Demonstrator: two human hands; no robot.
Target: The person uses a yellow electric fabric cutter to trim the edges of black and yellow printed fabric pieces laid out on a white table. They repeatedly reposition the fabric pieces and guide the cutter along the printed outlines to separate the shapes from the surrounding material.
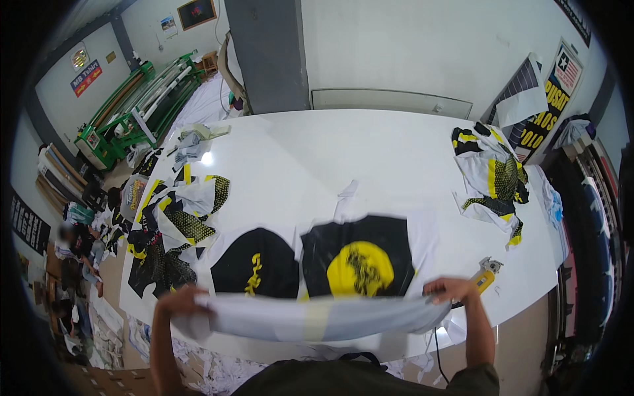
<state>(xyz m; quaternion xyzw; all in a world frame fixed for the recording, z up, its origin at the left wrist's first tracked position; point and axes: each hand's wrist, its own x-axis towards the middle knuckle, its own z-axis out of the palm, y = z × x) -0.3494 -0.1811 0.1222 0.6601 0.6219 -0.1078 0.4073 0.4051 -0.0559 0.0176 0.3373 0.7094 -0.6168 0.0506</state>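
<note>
A printed white fabric sheet [271,318] spans the near edge of the table, its near part lifted and folded over, blurred by motion. My left hand [183,301] grips its left end, and my right hand [452,290] pinches the right end. Beyond the fold, two black printed panels lie face up: a narrower rounded one [231,270] with yellow lettering, and a wider one [317,261] bearing a yellow disc. Just right of my right hand rests a yellow handheld power cutter [487,276] with a grey head.
On the white table [370,158], cut black, yellow and white pieces [191,221] heap up at the left, with another pile [492,165] at the far right. A black cord [437,356] hangs at the near edge. Fabric scraps [228,373] litter the floor. Rolls [591,218] stand right.
</note>
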